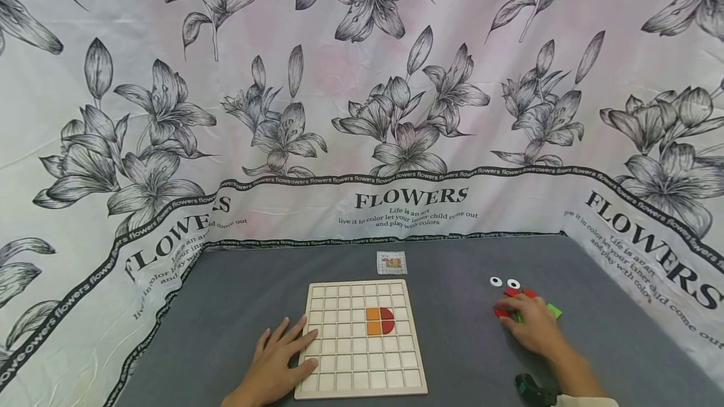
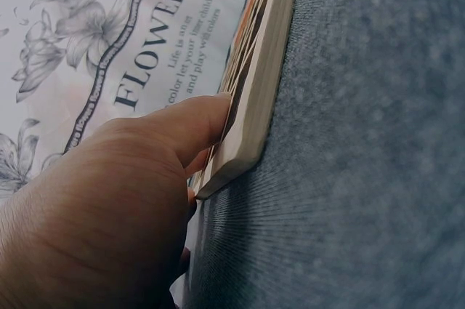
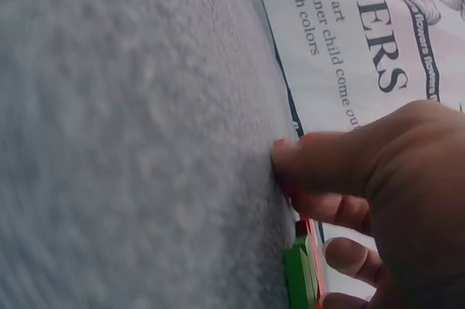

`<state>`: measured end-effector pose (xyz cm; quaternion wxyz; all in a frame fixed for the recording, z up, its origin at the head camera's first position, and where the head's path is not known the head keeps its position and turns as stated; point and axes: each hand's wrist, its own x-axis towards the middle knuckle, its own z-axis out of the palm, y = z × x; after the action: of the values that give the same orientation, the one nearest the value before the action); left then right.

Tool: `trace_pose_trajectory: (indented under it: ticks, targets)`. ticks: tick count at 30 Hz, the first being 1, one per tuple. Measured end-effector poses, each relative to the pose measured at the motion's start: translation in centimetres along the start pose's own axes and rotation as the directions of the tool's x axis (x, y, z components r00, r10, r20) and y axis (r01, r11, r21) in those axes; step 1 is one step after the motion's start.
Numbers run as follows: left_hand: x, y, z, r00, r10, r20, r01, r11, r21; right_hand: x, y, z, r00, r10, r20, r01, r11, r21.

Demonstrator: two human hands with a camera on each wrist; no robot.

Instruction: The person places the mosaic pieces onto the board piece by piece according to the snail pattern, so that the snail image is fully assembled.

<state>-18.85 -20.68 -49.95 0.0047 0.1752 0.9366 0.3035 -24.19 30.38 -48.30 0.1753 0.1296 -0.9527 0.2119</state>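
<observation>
A square-grid wooden board (image 1: pixel 344 381) lies on the table, holding two orange squares (image 1: pixel 373 320) and two red quarter-round pieces (image 1: pixel 387 320). My left hand (image 1: pixel 271 360) rests at the board's left edge, fingers spread; in the left wrist view its thumb (image 2: pixel 196 123) touches the rim. To the right, my right hand (image 1: pixel 536 326) reaches down among loose pieces. Its thumb and index finger pinch a red piece (image 1: pixel 501 313), mostly covered by the fingertips. A green piece (image 3: pixel 298 274) lies close beside the other fingers in the right wrist view.
Two white discs with black dots (image 1: pixel 504 282), more red pieces (image 1: pixel 529 293) and a green piece (image 1: pixel 554 311) lie around the right hand. A small picture card (image 1: pixel 391 262) sits behind the board. Flower-printed cloth (image 1: pixel 413 218) borders the grey table (image 1: pixel 243 294).
</observation>
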Motion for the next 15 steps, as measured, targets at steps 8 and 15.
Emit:
trace_pose_trajectory:
  ticks: [8, 15]
  targets:
    - [0.0, -0.22, 0.26, 1.0, 0.003, -0.001, -0.003, 1.0, -0.003, 0.22, -0.6, -0.02, 0.99, 0.081, 0.118, -0.082, 0.997, 0.007]
    - [-0.07, -0.18, 0.24, 1.0, 0.005, -0.007, -0.005, 1.0, -0.007, 0.54, -0.73, -0.15, 0.991, 0.029, 0.129, -0.029, 1.0, -0.002]
